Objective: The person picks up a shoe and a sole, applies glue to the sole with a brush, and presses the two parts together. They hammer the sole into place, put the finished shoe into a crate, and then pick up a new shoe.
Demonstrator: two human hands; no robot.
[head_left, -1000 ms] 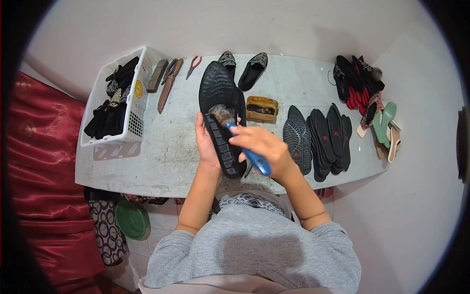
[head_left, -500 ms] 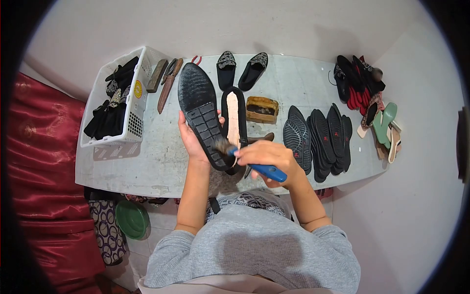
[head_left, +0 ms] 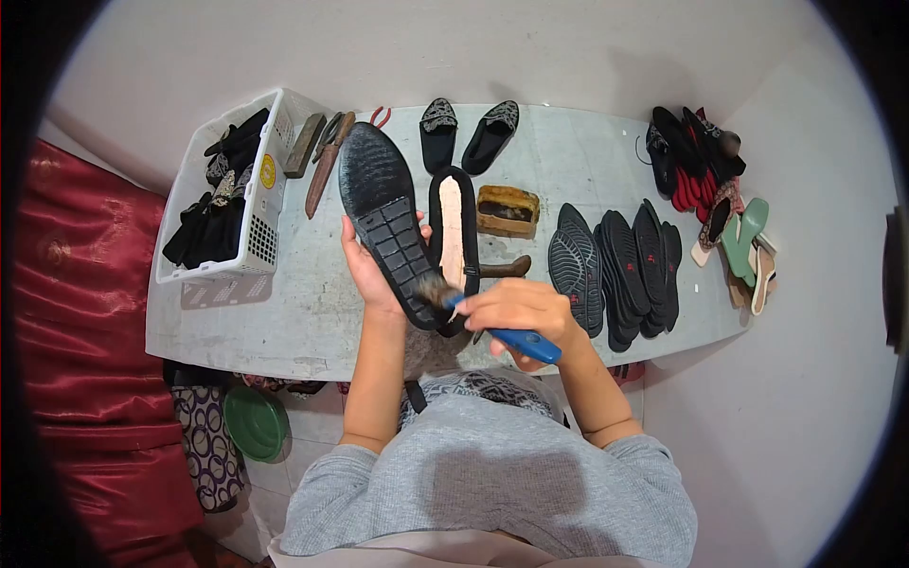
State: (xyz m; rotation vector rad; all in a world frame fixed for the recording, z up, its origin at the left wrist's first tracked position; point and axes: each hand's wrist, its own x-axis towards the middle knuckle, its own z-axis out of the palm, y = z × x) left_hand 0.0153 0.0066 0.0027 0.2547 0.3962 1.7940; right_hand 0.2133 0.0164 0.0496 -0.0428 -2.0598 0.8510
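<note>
My left hand [head_left: 371, 270] is wrapped round a black shoe sole [head_left: 386, 213], tilted up with its treaded, glossy face toward me. In my right hand [head_left: 525, 317] is a blue-handled brush [head_left: 521, 343]. The brush's bristles touch the heel half of the sole and are a little blurred. Just right of the sole lies a black shoe [head_left: 453, 222] with a pale strip along its middle; its near end is partly hidden behind the sole and brush. A brown wooden-handled tool [head_left: 507, 269] lies beyond my right hand, partly covered.
Behind the work stands a small yellowish box [head_left: 508, 210], with a pair of patterned shoes [head_left: 438, 137] farther back. Several black soles [head_left: 620, 275] lie to the right. A white basket [head_left: 270, 189] of shoes and a brown-sheathed knife [head_left: 324, 175] occupy the left. Sandals [head_left: 748, 237] sit far right.
The sole in my left hand has shifted slightly left. The brush has moved a little right and down along its heel edge. My right hand still holds it.
</note>
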